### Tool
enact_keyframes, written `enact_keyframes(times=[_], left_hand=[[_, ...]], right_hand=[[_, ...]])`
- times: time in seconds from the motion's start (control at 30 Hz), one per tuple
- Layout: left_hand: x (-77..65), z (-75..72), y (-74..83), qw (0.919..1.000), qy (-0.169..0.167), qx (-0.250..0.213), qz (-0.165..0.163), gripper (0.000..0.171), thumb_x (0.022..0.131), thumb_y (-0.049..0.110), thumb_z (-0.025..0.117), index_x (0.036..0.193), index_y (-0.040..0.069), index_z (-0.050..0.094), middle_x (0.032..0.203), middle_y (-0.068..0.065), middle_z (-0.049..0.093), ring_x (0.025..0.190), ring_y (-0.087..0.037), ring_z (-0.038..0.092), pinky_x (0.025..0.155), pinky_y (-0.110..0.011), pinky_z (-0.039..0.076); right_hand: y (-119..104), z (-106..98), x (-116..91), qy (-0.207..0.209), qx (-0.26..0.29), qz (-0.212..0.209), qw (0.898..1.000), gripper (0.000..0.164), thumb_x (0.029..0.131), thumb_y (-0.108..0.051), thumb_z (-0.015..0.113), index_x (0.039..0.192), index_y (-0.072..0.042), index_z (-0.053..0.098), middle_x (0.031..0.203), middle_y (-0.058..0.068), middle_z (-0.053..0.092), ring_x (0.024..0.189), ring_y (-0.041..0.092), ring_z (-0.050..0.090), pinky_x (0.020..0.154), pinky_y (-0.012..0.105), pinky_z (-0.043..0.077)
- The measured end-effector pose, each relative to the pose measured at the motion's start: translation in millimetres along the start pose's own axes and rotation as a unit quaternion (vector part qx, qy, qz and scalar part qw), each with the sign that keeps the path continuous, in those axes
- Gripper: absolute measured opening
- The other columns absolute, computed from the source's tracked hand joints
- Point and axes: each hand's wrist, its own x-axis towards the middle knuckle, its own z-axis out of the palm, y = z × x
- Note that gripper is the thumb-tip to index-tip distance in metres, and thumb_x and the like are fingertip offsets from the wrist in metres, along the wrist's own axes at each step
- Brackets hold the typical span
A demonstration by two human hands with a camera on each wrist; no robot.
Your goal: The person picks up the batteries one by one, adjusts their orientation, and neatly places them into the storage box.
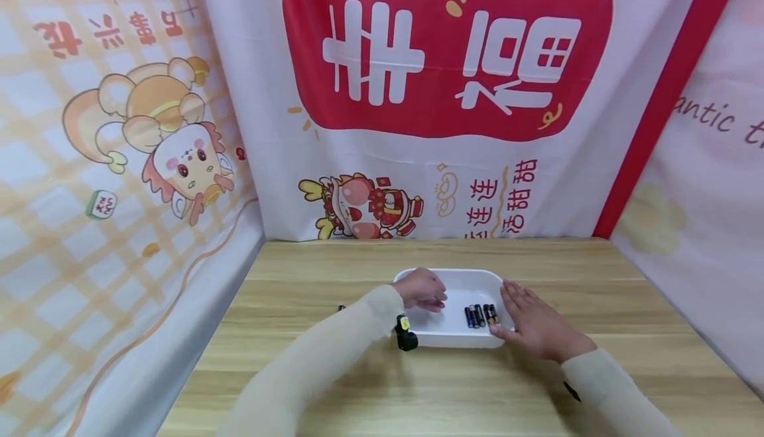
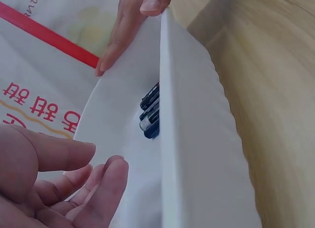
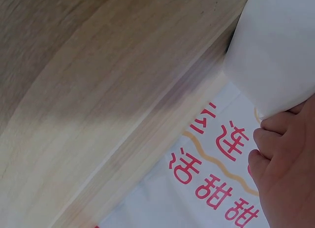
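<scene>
A white tray (image 1: 456,341) stands on the table, with several small batteries (image 1: 479,315) side by side in its right half. My left hand (image 1: 422,289) is over the tray's left part. In the left wrist view, its thumb and bent fingers (image 2: 106,191) stand apart with nothing visible between them. My right hand (image 1: 540,321) rests on the tray's right end, fingers stretched along the rim and thumb at the near corner. From the right wrist view, the knuckles (image 3: 275,139) show against the tray's outer wall (image 3: 275,46).
A small dark object (image 1: 341,308) lies left of the tray, partly hidden behind my left sleeve (image 1: 334,344). The wooden table (image 1: 322,261) ends at a printed cloth (image 1: 447,152) hanging behind it. More cloth hangs on both sides.
</scene>
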Motion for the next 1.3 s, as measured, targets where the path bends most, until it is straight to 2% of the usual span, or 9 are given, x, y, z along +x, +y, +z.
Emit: enact_keyframes(times=[0.2, 0.4, 0.63, 0.77, 0.93, 1.1, 1.3], left_hand=[[-8.3, -14.9, 1.7, 1.0, 0.002, 0.003, -0.003, 0.016, 0.085, -0.008, 0.066, 0.101, -0.006, 0.063, 0.097, -0.023, 0.066, 0.069, -0.022, 0.067, 0.062, -0.03, 0.06], [-21.8, -24.9, 2.2, 0.9998, -0.011, 0.008, -0.014, 0.012, 0.086, -0.005, 0.068, 0.097, -0.002, 0.065, 0.103, -0.023, 0.066, 0.074, -0.024, 0.068, 0.066, -0.032, 0.061], [-35.0, -37.8, -0.4, 0.9993, -0.033, -0.005, -0.014, 0.02, 0.087, -0.002, 0.069, 0.106, -0.006, 0.064, 0.108, -0.025, 0.064, 0.079, -0.026, 0.067, 0.068, -0.033, 0.061], [-41.4, -50.6, -3.5, 0.9988, -0.041, -0.023, -0.017, 0.026, 0.087, -0.001, 0.068, 0.111, -0.008, 0.062, 0.111, -0.027, 0.063, 0.082, -0.027, 0.067, 0.07, -0.034, 0.06], [-48.3, -68.5, -2.4, 0.999, -0.032, -0.028, -0.014, 0.03, 0.089, 0.001, 0.067, 0.117, -0.008, 0.06, 0.116, -0.029, 0.061, 0.084, -0.027, 0.067, 0.073, -0.034, 0.06], [-54.2, -79.8, -11.8, 0.9985, -0.023, -0.046, -0.019, 0.028, 0.089, 0.0, 0.067, 0.115, -0.007, 0.061, 0.116, -0.03, 0.061, 0.083, -0.028, 0.067, 0.072, -0.033, 0.06], [-63.7, -85.2, -28.7, 0.9962, -0.035, -0.079, -0.017, 0.031, 0.089, 0.0, 0.067, 0.118, -0.009, 0.059, 0.117, -0.031, 0.06, 0.079, -0.024, 0.068, 0.075, -0.035, 0.06]], right_hand=[[0, -3, 2, 0.001, -0.007, -0.004, 1.0, 0.095, 0.093, -0.071, 0.035, 0.15, 0.005, 0.024, 0.158, 0.019, 0.016, 0.144, 0.038, 0.015, 0.117, 0.051, 0.016], [0, -2, 2, -0.003, -0.008, -0.005, 1.0, 0.096, 0.093, -0.071, 0.034, 0.15, 0.006, 0.025, 0.158, 0.02, 0.017, 0.144, 0.039, 0.016, 0.117, 0.052, 0.017], [0, 0, 3, -0.005, -0.007, 0.002, 1.0, 0.097, 0.092, -0.073, 0.034, 0.15, 0.004, 0.024, 0.159, 0.019, 0.015, 0.144, 0.038, 0.014, 0.117, 0.051, 0.016], [0, 0, 3, -0.005, -0.01, 0.004, 1.0, 0.097, 0.092, -0.073, 0.033, 0.15, 0.004, 0.023, 0.159, 0.019, 0.014, 0.144, 0.038, 0.014, 0.117, 0.051, 0.016], [-1, -6, 5, -0.004, -0.008, 0.002, 1.0, 0.097, 0.092, -0.073, 0.032, 0.15, 0.005, 0.022, 0.159, 0.018, 0.012, 0.145, 0.038, 0.012, 0.117, 0.051, 0.015], [0, -6, 5, 0.0, -0.009, -0.004, 1.0, 0.097, 0.092, -0.072, 0.034, 0.15, 0.005, 0.024, 0.158, 0.019, 0.014, 0.144, 0.038, 0.013, 0.117, 0.052, 0.016], [-1, -1, 1, -0.007, -0.007, 0.004, 1.0, 0.095, 0.093, -0.07, 0.038, 0.15, 0.004, 0.024, 0.159, 0.018, 0.015, 0.144, 0.037, 0.014, 0.117, 0.052, 0.016]])
